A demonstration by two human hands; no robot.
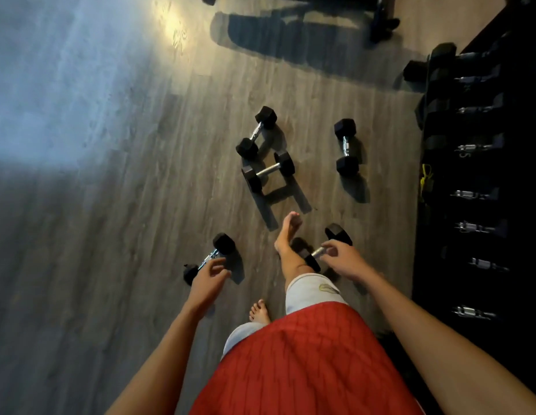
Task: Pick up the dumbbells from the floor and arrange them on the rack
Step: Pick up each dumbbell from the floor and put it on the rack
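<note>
Black hex dumbbells with chrome handles lie on the wood floor. My left hand (208,274) hovers with fingers apart right at the handle of the near-left dumbbell (223,244). My right hand (341,257) reaches with spread fingers to the handle of the near-right dumbbell (338,233), which lies beside my forward bare foot (287,235). Further off lie three more: a slanted dumbbell (256,131), a dumbbell just below it (268,172), and one to the right (346,146). The dark rack (440,205) runs along the right edge, with several dumbbells on it.
A bench's black frame (380,19) stands at the top, casting a long shadow. A yellow strap (425,178) hangs at the rack's left edge. My other bare foot (259,313) is planted near the red shirt. Bare floor stretches to the left.
</note>
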